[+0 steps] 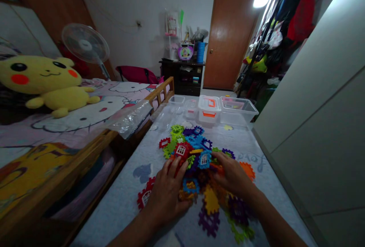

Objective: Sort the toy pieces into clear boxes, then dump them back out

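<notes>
A heap of bright plastic interlocking building pieces (196,152) lies on a pale patterned sheet (122,201) in front of me. My left hand (167,192) rests palm down on the heap's near left side, fingers stretched over a red window piece (181,150). My right hand (232,174) lies on the heap's right side, fingers curled among the pieces near a blue window piece (204,159) and an orange piece (247,170). Whether the right fingers grip any piece is hidden. Purple (209,222) and yellow (211,200) pieces lie between my wrists.
Clear plastic bins (238,110) and a white lidded box with orange handle (209,109) stand beyond the heap. A wooden bed frame (85,167) with a yellow plush toy (48,83) runs along the left. A pale wardrobe wall (313,125) borders the right. A fan (85,45) and door (229,34) stand behind.
</notes>
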A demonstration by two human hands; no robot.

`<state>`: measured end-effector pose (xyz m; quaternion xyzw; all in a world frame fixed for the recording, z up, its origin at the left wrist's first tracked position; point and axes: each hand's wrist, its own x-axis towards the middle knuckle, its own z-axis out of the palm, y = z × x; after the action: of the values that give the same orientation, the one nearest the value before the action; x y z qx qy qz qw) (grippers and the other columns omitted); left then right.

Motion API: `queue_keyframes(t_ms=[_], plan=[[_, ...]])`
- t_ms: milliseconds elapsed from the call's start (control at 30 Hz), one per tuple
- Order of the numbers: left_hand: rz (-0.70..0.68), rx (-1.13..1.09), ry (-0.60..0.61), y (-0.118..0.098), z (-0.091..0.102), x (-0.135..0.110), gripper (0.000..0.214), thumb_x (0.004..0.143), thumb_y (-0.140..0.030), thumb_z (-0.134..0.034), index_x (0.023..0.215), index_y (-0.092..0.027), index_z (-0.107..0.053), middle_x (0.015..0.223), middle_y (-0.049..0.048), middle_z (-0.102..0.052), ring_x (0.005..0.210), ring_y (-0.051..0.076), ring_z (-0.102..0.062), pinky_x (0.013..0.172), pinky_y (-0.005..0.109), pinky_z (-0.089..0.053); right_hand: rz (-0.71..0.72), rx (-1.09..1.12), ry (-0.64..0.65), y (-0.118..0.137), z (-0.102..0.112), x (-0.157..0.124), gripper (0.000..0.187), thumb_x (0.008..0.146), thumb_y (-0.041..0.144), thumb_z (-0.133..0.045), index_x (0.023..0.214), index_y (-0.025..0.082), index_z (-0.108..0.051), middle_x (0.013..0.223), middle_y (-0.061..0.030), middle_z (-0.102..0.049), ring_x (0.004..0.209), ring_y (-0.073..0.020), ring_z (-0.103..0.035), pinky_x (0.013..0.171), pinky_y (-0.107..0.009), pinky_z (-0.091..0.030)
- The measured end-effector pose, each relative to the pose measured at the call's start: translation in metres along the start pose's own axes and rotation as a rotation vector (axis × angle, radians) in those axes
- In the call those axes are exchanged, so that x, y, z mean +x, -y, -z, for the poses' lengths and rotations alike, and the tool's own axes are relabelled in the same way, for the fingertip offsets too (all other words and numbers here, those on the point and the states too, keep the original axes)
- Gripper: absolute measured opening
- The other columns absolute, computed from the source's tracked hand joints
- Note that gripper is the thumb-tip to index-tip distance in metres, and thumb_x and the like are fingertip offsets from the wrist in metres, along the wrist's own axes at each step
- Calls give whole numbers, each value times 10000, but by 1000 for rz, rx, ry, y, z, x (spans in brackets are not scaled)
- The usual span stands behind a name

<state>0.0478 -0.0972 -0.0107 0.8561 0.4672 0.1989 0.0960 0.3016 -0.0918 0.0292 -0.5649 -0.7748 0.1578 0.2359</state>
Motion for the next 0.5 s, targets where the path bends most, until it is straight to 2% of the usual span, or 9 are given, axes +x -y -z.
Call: queue_keyframes(t_ms=[100, 267, 400, 500], plan=[[50, -8, 1, -1, 1, 2, 769, 699, -386, -719, 1406, -224, -464, 1481, 133, -408, 1360, 384, -329, 1104, 564, -344, -10, 37, -65, 0, 2, 10, 473, 745, 173, -581, 1217, 192, -584, 1142, -107, -688, 1029, -263, -662, 915, -428, -517], [103, -32, -7, -2, -1, 2, 749, 663, -363, -738, 1359, -201, -513, 1467, 140, -422, 1346, 386, -345, 1108, 555, -356, -52, 133, -172, 8, 10, 27, 371, 780, 248, -613, 1149, 205, -616, 1080, -84, -718, 991, -260, -680, 910, -430, -521], [75, -51, -69, -1, -11, -1, 731, 639, -341, -758, 1320, -189, -538, 1493, 158, -374, 1383, 401, -303, 1116, 572, -344, -163, 230, -297, 12, 3, 38, 360, 826, 341, -616, 1164, 219, -591, 1048, -77, -721, 933, -254, -691, 860, -425, -541], [66, -64, -121, 1, -18, -3, 853, 594, -406, -803, 1362, -218, -486, 1547, 158, -266, 1420, 439, -227, 1100, 616, -336, -221, 267, -332, 5, -8, 38, 462, 834, 356, -617, 1267, 222, -528, 1124, -103, -693, 974, -261, -683, 880, -454, -538]])
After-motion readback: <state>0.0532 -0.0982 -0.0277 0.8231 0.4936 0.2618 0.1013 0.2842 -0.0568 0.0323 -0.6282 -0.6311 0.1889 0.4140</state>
